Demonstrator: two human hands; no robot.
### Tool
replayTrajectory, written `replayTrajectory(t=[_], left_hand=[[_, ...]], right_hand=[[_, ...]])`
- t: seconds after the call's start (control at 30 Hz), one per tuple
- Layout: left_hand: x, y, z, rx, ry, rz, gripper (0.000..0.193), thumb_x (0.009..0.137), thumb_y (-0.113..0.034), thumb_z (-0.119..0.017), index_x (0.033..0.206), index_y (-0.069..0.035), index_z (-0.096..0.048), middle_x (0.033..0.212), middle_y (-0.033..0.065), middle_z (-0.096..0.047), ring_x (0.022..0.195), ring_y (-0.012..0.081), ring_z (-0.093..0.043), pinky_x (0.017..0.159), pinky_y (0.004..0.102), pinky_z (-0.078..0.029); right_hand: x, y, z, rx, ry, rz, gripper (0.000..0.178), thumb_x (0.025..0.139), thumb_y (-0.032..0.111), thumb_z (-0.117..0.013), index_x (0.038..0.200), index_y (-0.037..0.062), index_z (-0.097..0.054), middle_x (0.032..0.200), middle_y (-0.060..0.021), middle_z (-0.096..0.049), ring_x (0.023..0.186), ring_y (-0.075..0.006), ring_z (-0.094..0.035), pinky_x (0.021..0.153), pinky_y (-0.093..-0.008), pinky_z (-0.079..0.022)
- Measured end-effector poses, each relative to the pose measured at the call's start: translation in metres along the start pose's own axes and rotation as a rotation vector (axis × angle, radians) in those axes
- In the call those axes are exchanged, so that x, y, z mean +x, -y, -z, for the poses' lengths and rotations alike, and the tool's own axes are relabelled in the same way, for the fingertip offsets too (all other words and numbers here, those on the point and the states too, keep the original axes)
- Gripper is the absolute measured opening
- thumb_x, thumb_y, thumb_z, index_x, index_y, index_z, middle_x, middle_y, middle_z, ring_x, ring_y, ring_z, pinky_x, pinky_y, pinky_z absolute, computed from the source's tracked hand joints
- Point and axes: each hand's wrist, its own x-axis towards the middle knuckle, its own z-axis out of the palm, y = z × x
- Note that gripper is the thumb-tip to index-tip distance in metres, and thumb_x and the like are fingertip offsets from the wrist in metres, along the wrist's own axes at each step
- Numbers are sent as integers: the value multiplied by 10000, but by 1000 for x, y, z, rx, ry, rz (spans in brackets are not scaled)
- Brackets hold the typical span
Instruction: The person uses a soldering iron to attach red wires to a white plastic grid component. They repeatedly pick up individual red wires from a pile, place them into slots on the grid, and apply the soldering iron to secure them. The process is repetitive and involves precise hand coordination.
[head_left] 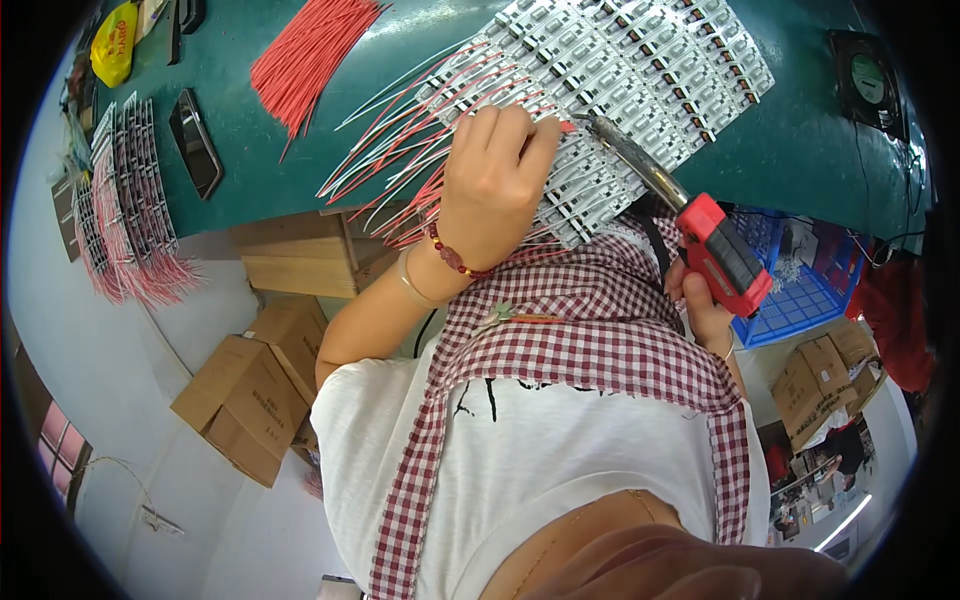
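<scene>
My left hand [495, 175] is closed in a pinch over the panel of small circuit boards [655, 60], a bit of red wire [567, 127] showing at its fingertips. Wrapped round the red and black handle of a soldering iron [722, 255], my right hand [700, 300] is partly hidden behind the handle. The iron's metal barrel slants up to the left, its bent tip close to my left fingertips. Red and white wires [400, 160] fan out from the panel's left side, some passing beneath my left hand.
A bundle of red wires [310, 60] lies on the green table [380, 80]. Further left are a phone [195, 145], wired boards [130, 190] and a yellow bag [114, 45]. At the right are a black fan [868, 80] and a blue crate [795, 300]. Cardboard boxes [245, 400] stand below.
</scene>
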Motion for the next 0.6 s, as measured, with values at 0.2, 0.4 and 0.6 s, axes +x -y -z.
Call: replayTrajectory(t=[0.2,0.4,0.6], left_hand=[[-1,0,-1,-8,-10,-5,301,674,2,-630,970,-22,-680,770,51,-500,715,211,-509,632,328,-423],[-2,1,-3,-6,-33,-7,314,666,17,-636,973,-25,-684,766,49,-507,708,207,-511,627,326,-425],[-3,0,-3,-22,-53,-7,309,668,6,-630,969,-28,-689,767,47,-510,708,205,-511,626,323,-423]], right_hand=[[2,6,0,5,10,-1,144,911,160,-618,896,17,-632,785,-21,-602,718,-126,-565,667,-280,-463],[3,14,-5,-9,-16,-7,168,907,175,-616,853,17,-612,755,-27,-585,692,-131,-555,644,-281,-454],[5,12,0,53,29,-19,162,903,172,-627,859,17,-616,756,-24,-588,702,-128,-561,651,-279,-457]])
